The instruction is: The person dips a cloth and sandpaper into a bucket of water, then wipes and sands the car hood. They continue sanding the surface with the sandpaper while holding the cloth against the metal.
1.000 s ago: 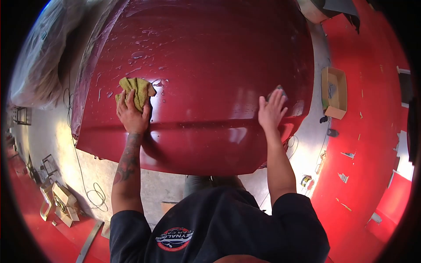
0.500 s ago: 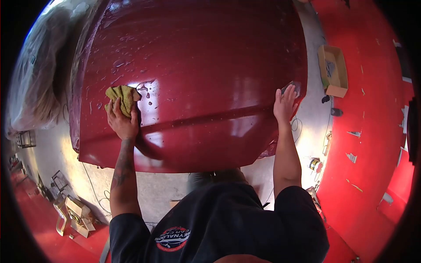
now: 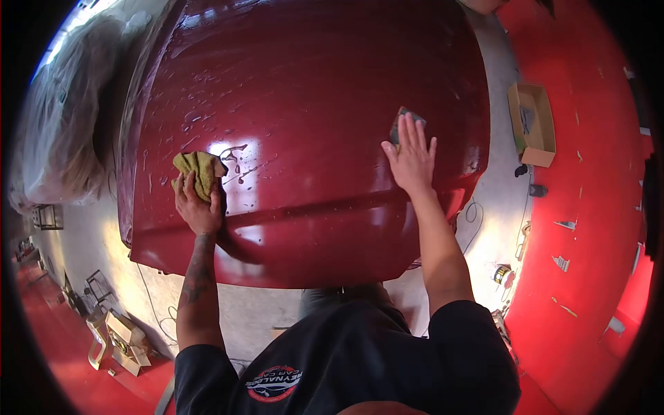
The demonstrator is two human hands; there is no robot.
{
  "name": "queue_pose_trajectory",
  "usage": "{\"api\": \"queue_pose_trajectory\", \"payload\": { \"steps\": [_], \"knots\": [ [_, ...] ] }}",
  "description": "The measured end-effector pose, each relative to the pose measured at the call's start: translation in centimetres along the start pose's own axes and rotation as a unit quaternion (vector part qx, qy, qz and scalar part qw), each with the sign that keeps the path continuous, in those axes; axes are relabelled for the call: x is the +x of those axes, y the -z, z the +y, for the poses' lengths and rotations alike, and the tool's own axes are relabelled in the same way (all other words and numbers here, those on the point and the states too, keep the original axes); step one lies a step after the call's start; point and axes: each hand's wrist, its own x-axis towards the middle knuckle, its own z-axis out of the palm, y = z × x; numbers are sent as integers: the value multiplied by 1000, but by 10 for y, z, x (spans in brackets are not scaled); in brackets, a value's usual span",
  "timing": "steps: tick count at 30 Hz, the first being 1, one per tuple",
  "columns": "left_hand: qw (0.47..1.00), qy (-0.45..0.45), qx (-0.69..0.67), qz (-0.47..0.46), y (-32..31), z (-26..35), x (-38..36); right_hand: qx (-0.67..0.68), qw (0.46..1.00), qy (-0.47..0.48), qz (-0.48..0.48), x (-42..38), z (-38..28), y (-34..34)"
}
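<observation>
**Flat hand on the pad, cloth on the wet side**

So the right hand (image 3: 413, 160) is open and palm-down, fingers nearly straight and slightly apart, thumb out wide, over a small dark pad (image 3: 396, 131) at about three o'clock on the hood (image 3: 311, 131). Can't tell how hard it's pressing. Imo keep the pad flat with light, even pressure, and don't let one fingertip or a corner dig in.

Left hand (image 3: 199, 212) is on a bunched yellow-green cloth (image 3: 202, 168) at eight to nine o'clock. Fingers are bent over it, but I can't tell if they're pinching it or just pressing down. I'd keep a soft fold between fingertips and panel.

Looks-wise, the hood is deep red and pretty glossy, with bright reflections beside the cloth and a dark band across toward six o'clock. Water droplets (image 3: 192, 119) are scattered around ten o'clock. Past three o'clock, there's an open cardboard box (image 3: 539, 157) on the floor.
</observation>
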Motion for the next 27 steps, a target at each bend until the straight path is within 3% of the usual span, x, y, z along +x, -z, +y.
{"api": "queue_pose_trajectory", "payload": {
  "steps": [3, 4, 5, 7, 9, 11, 12, 13, 14, 15, 16, 17, 19, 20, 22, 26, 27],
  "knots": [
    [1000, 5, -8, 7, 1, 3, 0, -2, 965, -256, -64, 31, 114, 9],
    [1000, 6, -1, 4, -1, 3, 0, 22, 962, -267, -59, 37, 119, 13],
    [1000, 7, 8, 2, -1, 2, 0, 23, 964, -260, -54, 42, 114, 7],
    [1000, 15, 12, -3, 0, 2, -3, 4, 985, -160, -64, 26, 58, 11],
    [1000, 0, -6, -5, 0, 0, 0, 30, 999, -1, -41, 4, 6, 8],
    [1000, 7, 16, -12, 15, 16, 0, 262, 963, 67, -10, -14, -38, 26],
    [998, 9, 49, 25, 27, 42, 3, 265, 961, 73, -9, -17, -52, 35],
    [995, 14, 83, 60, 34, 66, 1, 381, 924, 32, 18, -21, -64, 44],
    [998, -2, -69, 10, 34, 87, -4, 490, 871, -9, 38, -24, -74, 51],
    [975, -16, -220, -38, 34, 110, -9, 492, 870, -2, 32, -28, -81, 56],
    [930, 36, -353, -98, 36, 140, -11, 664, 742, -93, -22, -33, -87, 60],
    [860, 85, -479, -154, 36, 168, -11, 796, 572, -182, -75, -37, -94, 64],
    [743, 206, -615, -163, 29, 205, -9, 814, 546, -175, -96, -43, -101, 70],
    [744, 207, -615, -160, 31, 208, -5, 814, 538, -188, -112, -46, -100, 68],
    [692, 195, -637, -278, 38, 211, 4, 813, 530, -203, -127, -51, -99, 68],
    [752, 131, -581, -283, 41, 210, 6, 819, 508, -237, -125, -60, -93, 65],
    [823, 34, -536, -187, 40, 209, 5, 823, 496, -245, -130, -62, -92, 64]
  ]
}}
